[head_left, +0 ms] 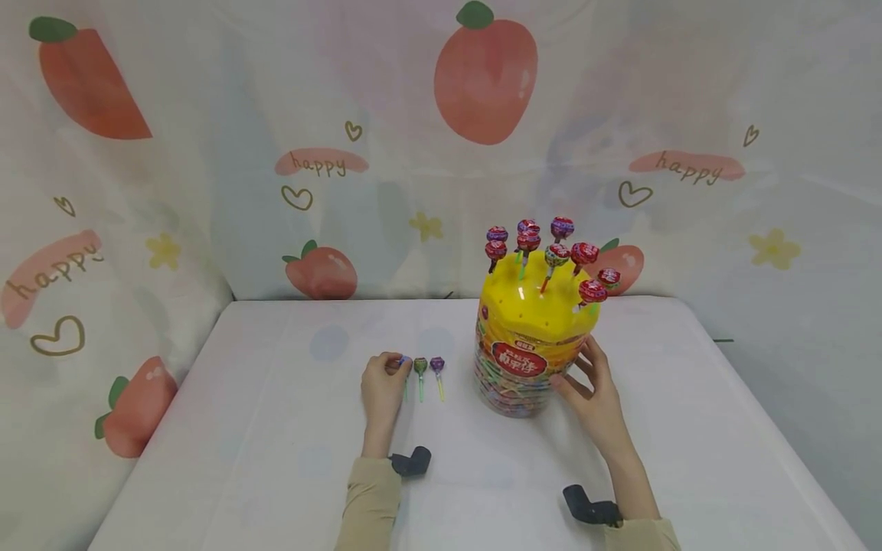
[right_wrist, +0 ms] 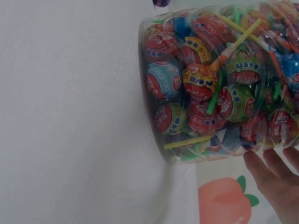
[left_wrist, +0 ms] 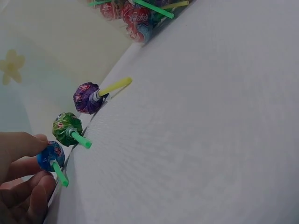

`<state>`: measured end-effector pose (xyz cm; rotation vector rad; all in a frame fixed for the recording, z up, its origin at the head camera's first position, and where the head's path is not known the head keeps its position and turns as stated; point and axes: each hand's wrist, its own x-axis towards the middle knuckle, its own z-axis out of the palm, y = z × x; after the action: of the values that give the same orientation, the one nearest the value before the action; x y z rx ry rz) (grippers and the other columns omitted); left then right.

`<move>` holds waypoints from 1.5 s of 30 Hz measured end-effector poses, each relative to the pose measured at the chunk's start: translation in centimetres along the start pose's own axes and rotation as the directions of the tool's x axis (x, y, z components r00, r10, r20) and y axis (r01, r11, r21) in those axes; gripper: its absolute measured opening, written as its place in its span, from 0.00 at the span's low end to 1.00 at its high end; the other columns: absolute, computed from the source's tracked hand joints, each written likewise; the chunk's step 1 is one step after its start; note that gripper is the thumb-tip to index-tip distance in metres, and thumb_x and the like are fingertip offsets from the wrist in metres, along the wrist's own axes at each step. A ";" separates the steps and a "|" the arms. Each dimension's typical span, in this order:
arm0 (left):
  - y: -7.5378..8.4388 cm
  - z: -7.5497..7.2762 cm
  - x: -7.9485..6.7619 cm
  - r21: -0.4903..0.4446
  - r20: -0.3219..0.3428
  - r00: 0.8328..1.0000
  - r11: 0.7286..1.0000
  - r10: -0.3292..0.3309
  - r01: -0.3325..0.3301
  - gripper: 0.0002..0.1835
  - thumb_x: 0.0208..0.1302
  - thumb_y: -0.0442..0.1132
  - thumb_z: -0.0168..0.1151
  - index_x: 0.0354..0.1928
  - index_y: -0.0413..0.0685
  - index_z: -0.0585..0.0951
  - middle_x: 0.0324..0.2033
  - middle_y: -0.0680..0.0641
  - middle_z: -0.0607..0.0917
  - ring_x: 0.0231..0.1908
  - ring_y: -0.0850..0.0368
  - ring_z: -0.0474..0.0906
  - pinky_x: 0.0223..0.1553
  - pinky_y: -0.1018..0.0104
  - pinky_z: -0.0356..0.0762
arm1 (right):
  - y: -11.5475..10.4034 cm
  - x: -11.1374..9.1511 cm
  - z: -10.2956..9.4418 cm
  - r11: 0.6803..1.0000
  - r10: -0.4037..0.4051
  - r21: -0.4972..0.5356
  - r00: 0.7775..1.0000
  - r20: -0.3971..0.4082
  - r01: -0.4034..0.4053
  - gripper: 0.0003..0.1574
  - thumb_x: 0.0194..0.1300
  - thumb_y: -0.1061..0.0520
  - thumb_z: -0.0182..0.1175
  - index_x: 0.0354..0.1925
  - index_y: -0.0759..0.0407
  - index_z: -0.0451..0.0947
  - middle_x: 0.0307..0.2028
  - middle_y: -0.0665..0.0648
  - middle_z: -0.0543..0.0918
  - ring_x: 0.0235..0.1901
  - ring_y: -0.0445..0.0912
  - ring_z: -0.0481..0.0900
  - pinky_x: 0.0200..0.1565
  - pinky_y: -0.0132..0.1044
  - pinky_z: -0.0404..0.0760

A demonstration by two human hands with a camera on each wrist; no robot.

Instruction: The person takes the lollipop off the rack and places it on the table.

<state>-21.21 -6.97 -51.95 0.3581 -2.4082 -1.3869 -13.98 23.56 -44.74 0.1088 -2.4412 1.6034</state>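
Observation:
A blue-wrapped lollipop [left_wrist: 51, 156] with a green stick is pinched by its head between the thumb and a finger of my left hand [head_left: 383, 386]. To its right lie a green lollipop [head_left: 421, 367] and a purple lollipop [head_left: 437, 366] with a yellow stick, side by side on the table. My right hand [head_left: 598, 398] rests its thumb and spread fingertips against the right side of a clear jar [right_wrist: 219, 88] full of wrapped lollipops. On the jar sits a yellow lid [head_left: 530, 306], with several lollipops [head_left: 556, 255] standing upright in its holes.
The jar stands on a white-covered table [head_left: 241, 428], right of the loose lollipops. Behind the table hangs a curtain [head_left: 386, 92] printed with fruit and hearts. A black wrist mount [head_left: 411, 461] is strapped at each forearm.

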 end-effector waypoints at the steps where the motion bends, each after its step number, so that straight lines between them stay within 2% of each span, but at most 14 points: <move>1: 0.0 0.0 0.0 0.005 -0.001 1.000 1.000 -0.001 0.001 0.13 0.57 0.43 0.69 0.40 0.42 0.85 0.31 0.45 0.82 0.30 0.55 0.78 0.33 0.67 0.74 | 0.0 0.0 0.0 1.000 0.000 0.003 1.000 0.001 0.000 0.53 0.65 0.59 0.61 0.76 0.43 0.39 0.74 0.61 0.51 0.69 0.61 0.58 0.59 0.40 0.71; 3: -0.1 0.1 0.1 0.009 -0.001 1.000 1.000 -0.002 0.002 0.13 0.57 0.43 0.69 0.40 0.42 0.84 0.31 0.45 0.82 0.30 0.55 0.78 0.33 0.67 0.74 | 0.0 0.0 0.0 1.000 -0.001 0.010 1.000 0.002 0.001 0.53 0.65 0.59 0.60 0.76 0.43 0.39 0.74 0.61 0.51 0.69 0.61 0.58 0.59 0.40 0.70; 7: -0.2 0.1 0.0 0.003 0.001 1.000 1.000 -0.004 0.004 0.13 0.57 0.43 0.69 0.40 0.42 0.84 0.31 0.45 0.82 0.30 0.55 0.78 0.34 0.67 0.74 | 0.0 0.0 0.1 1.000 -0.009 0.021 1.000 0.005 0.008 0.53 0.65 0.60 0.60 0.76 0.44 0.39 0.74 0.62 0.51 0.69 0.61 0.58 0.57 0.26 0.70; 9: -0.1 0.1 0.0 -0.005 0.000 1.000 1.000 -0.004 0.004 0.13 0.57 0.43 0.69 0.40 0.42 0.84 0.32 0.45 0.82 0.31 0.55 0.79 0.34 0.67 0.74 | 0.0 0.0 0.1 1.000 -0.009 0.023 1.000 0.006 0.009 0.53 0.65 0.60 0.60 0.76 0.45 0.39 0.74 0.62 0.51 0.69 0.61 0.58 0.56 0.22 0.69; 15: 0.1 0.0 -0.1 -0.037 -0.011 1.000 0.999 0.005 -0.005 0.13 0.58 0.43 0.68 0.41 0.41 0.84 0.33 0.44 0.82 0.32 0.53 0.80 0.35 0.63 0.77 | 0.0 -0.1 0.0 1.000 0.004 0.017 1.000 0.007 -0.004 0.53 0.65 0.59 0.60 0.76 0.44 0.39 0.74 0.62 0.50 0.69 0.61 0.57 0.58 0.33 0.69; 21: 0.6 -0.4 -0.3 -0.083 -0.034 0.999 0.996 0.014 -0.017 0.13 0.59 0.42 0.67 0.43 0.42 0.83 0.36 0.43 0.83 0.35 0.50 0.81 0.39 0.58 0.78 | -0.2 -0.1 0.0 1.000 0.005 0.016 1.000 0.006 -0.006 0.54 0.65 0.59 0.61 0.76 0.45 0.39 0.74 0.62 0.50 0.69 0.62 0.57 0.58 0.33 0.69; 23: 1.0 -0.6 -0.4 -0.108 -0.051 0.998 0.994 0.031 -0.036 0.13 0.60 0.42 0.67 0.44 0.43 0.83 0.37 0.43 0.83 0.36 0.50 0.81 0.39 0.59 0.78 | -0.2 -0.1 0.0 1.000 0.004 0.014 1.000 0.005 -0.004 0.54 0.65 0.59 0.61 0.76 0.45 0.39 0.74 0.62 0.50 0.69 0.62 0.57 0.58 0.35 0.69; 28: 2.4 -1.1 -0.4 -0.200 -0.097 0.991 0.974 0.092 -0.110 0.12 0.60 0.39 0.67 0.45 0.43 0.83 0.37 0.44 0.84 0.36 0.50 0.81 0.35 0.66 0.77 | -0.1 -0.1 0.0 1.000 -0.002 0.003 1.000 0.003 0.002 0.53 0.65 0.59 0.61 0.76 0.45 0.39 0.74 0.62 0.51 0.69 0.62 0.58 0.58 0.42 0.69; 35: 4.6 -1.4 -0.8 -0.267 -0.144 0.970 0.937 0.193 -0.226 0.11 0.59 0.36 0.66 0.44 0.42 0.83 0.36 0.42 0.84 0.35 0.48 0.82 0.31 0.75 0.75 | 0.0 -0.1 0.0 1.000 -0.016 0.004 1.000 0.002 0.016 0.53 0.65 0.59 0.60 0.76 0.44 0.39 0.74 0.62 0.51 0.69 0.62 0.58 0.57 0.29 0.70; 40: 6.1 -1.7 -1.3 -0.332 -0.170 0.956 0.900 0.238 -0.283 0.10 0.60 0.36 0.66 0.43 0.43 0.84 0.36 0.42 0.84 0.35 0.49 0.82 0.31 0.76 0.74 | 0.1 0.0 0.0 1.000 -0.014 -0.006 1.000 0.002 0.014 0.53 0.65 0.59 0.60 0.76 0.44 0.39 0.74 0.62 0.51 0.69 0.61 0.58 0.58 0.36 0.70; 42: 7.6 -2.4 -1.9 -0.358 -0.177 0.953 0.886 0.245 -0.294 0.10 0.61 0.34 0.65 0.43 0.40 0.84 0.36 0.40 0.84 0.35 0.47 0.81 0.32 0.74 0.74 | 0.0 0.0 0.0 1.000 -0.014 -0.008 1.000 0.002 0.014 0.53 0.65 0.59 0.60 0.76 0.44 0.39 0.74 0.62 0.51 0.69 0.61 0.58 0.58 0.38 0.70; 45: 9.8 -3.7 -3.0 -0.400 -0.190 0.948 0.861 0.257 -0.314 0.10 0.61 0.32 0.64 0.43 0.35 0.83 0.36 0.37 0.84 0.35 0.48 0.80 0.33 0.71 0.75 | 0.0 0.1 0.0 1.000 -0.016 -0.004 1.000 0.001 0.016 0.53 0.65 0.60 0.60 0.76 0.43 0.40 0.74 0.61 0.51 0.69 0.61 0.58 0.58 0.32 0.71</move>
<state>-17.50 -3.88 -42.18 -0.0243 -1.8861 -1.6330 -14.03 23.61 -44.74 0.1284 -2.4381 1.5915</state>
